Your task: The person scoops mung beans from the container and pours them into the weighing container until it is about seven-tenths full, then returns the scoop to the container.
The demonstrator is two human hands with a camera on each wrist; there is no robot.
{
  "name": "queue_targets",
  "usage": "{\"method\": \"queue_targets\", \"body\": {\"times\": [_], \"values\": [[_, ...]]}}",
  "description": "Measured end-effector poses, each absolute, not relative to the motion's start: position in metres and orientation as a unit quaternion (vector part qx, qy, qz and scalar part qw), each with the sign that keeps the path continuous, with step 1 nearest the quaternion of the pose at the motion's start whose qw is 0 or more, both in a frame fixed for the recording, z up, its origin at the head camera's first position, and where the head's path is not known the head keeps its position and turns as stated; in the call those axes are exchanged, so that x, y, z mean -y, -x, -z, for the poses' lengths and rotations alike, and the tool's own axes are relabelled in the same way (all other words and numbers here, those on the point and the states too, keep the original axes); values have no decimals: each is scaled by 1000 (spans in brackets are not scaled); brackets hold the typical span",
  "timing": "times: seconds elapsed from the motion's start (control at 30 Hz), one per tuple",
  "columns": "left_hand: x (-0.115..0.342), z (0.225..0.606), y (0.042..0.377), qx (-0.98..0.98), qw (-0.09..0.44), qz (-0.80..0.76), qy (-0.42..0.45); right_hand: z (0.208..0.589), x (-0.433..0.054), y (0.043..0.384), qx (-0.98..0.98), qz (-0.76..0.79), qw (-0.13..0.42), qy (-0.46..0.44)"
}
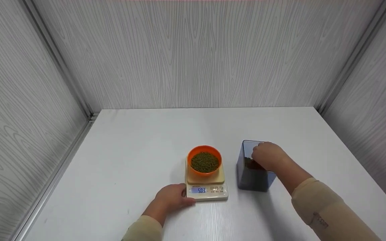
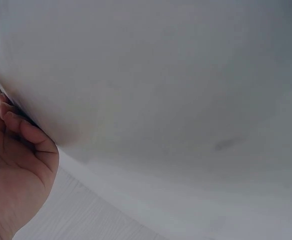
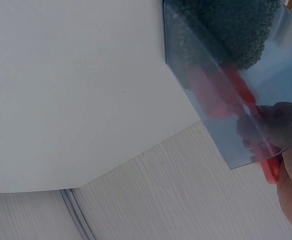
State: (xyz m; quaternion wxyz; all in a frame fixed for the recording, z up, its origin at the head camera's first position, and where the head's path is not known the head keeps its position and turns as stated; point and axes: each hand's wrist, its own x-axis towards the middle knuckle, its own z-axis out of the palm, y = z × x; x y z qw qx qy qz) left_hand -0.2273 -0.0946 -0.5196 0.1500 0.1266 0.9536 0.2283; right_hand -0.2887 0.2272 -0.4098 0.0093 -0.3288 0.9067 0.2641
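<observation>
A white kitchen scale [image 1: 218, 196] stands on the table with its display lit, showing digits like 503. On its plate sits an orange bowl [image 1: 205, 173] filled with small green beans [image 1: 204, 162]. My left hand [image 1: 172, 197] grips the front left corner of the scale, thumb along the front edge. In the left wrist view its curled fingers [image 2: 28, 131] meet the scale's side. To the right, my right hand [image 1: 269, 156] reaches into a clear bluish container [image 1: 251, 180]. The right wrist view shows it holding a red scoop [image 3: 272, 171] by the handle, near green beans [image 3: 241, 32] inside.
A white table [image 1: 139, 144] lies under everything. Grey wood-grain panels [image 1: 193, 53] rise at the back and on both sides. A metal rail [image 1: 59, 167] runs along the left edge. The container stands a short gap right of the scale.
</observation>
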Motion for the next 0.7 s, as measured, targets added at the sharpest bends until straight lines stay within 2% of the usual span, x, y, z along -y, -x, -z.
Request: {"method": "queue_targets", "body": {"times": [0.37, 0.47, 0.7], "values": [[93, 518, 228, -951, 153, -239, -123, 397, -239, 295, -960, -77, 140, 231], [94, 519, 228, -953, 151, -231, -125, 396, -241, 295, -961, -45, 149, 229], [94, 520, 229, -953, 156, -229, -126, 401, -243, 291, -957, -25, 132, 257]]}}
